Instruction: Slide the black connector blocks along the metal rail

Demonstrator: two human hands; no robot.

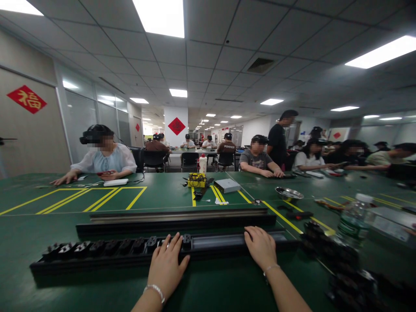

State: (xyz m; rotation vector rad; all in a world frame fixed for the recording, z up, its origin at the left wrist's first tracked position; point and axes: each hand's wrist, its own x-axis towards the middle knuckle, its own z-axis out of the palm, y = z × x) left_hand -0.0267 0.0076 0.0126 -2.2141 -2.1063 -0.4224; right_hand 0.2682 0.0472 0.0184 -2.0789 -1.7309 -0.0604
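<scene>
"Head view first: what lay under the two hands?"

"A long black strip (130,260), stretched from nine to three o'clock across the green tabletop (97,294). Black modules (125,247) filled its nine-o'clock half; between the hands it was mostly bare, with a grey inside."

"And how was the left hand (167,266)?"

"Unclenched, laid across the strip with the thumb apart, its fingers just beside the last module (186,242) in the row."

"The right hand (262,249)?"

"It rested farther toward three o'clock, fingers bent over the strip. Whether they grasped it, I couldn't tell."

"What stood around them?"

"Just beyond the strip, at twelve o'clock, lay a second dark rail (175,223). A blurred heap of dark pieces (331,253) sat at three, near a clear bottle (354,221) at two. A metal bowl (289,195) stood at one. Well apart, at eleven, a co-worker (105,158) held a red item (107,174)."
</scene>
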